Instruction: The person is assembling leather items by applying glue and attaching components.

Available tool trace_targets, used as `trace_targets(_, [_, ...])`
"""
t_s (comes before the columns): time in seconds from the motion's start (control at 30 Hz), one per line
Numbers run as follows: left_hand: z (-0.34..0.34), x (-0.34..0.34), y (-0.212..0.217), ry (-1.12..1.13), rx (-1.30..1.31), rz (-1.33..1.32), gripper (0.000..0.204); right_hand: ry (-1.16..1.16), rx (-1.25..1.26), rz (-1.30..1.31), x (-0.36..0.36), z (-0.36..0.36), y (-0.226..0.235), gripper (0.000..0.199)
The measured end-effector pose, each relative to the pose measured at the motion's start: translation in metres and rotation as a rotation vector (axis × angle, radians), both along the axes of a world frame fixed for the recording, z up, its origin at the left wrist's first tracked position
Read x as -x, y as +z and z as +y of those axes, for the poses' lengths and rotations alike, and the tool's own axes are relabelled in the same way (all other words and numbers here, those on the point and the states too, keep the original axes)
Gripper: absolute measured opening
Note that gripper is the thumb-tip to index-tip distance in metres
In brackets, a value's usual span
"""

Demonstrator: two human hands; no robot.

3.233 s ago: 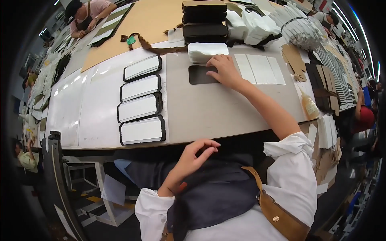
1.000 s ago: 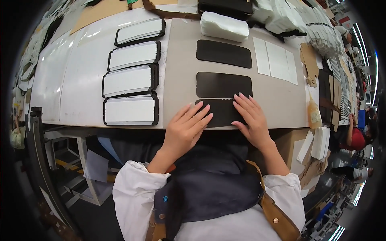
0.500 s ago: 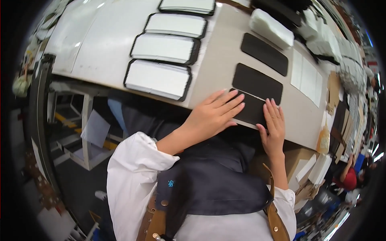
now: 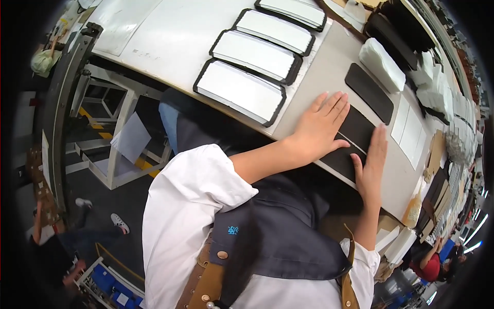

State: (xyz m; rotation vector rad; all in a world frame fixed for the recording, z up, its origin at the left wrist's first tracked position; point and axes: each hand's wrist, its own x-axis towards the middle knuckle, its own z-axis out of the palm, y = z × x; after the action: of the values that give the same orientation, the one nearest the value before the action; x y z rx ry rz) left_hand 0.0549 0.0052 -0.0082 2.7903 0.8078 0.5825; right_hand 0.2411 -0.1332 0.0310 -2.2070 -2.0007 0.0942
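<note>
1. Left of the grey board [image 4: 321, 74], four white-topped, black-edged stacks [image 4: 241, 93] lie in a row; both hands are clear of them.
2. On the board's near half, the left hand [image 4: 319, 127] lies flat, its fingers straight and slightly parted, the thumb spread wide; it grips nothing, and its fingertips cover the left end of the middle black panel [image 4: 358, 124].
3. At the board's near edge lies the near black panel [image 4: 340, 160], partly under the left thumb; a thin pale line parts it from the middle one.
4. Towards the board's far side, the far black panel [image 4: 369, 92] lies apart, untouched.
5. The right hand [image 4: 371, 160] stands at the middle panel's right end, over the board; its fingers are close together, the thumb well out from them; whether the fingertips press the panel's edge, one cannot tell.
6. At the board's far side sits a white bundle [image 4: 382, 64]; white sheets [image 4: 409, 131] lie on its right part.
7. Half a second ago the fingertips were on the near panel; now they have shifted to the middle one, which suggests that the handling has passed from one panel to the next.
</note>
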Motion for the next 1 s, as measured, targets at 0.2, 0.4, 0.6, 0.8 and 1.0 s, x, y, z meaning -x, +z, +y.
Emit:
trace_targets(0.2, [0.009,0.008,0.0,0.027,0.05,-0.054,0.089,-0.071,-0.063,0.09,-0.001,0.003,-0.003,0.086])
trace_targets(0.4, [0.011,0.005,0.002,-0.001,0.093,-0.118,0.091,-0.082,-0.141,0.127,-0.008,-0.003,-0.007,0.076])
trace_targets(0.6, [0.008,0.002,-0.013,0.003,0.104,-0.162,0.089,-0.021,-0.156,0.155,-0.006,-0.004,-0.011,0.071])
trace_targets(0.8, [0.005,-0.002,-0.017,0.005,0.101,-0.164,0.085,-0.013,-0.157,0.131,-0.014,-0.008,-0.019,0.071])
trace_targets(1.0, [0.008,-0.009,-0.029,0.029,0.022,-0.224,0.088,-0.051,-0.165,0.104,-0.014,-0.006,-0.018,0.067])
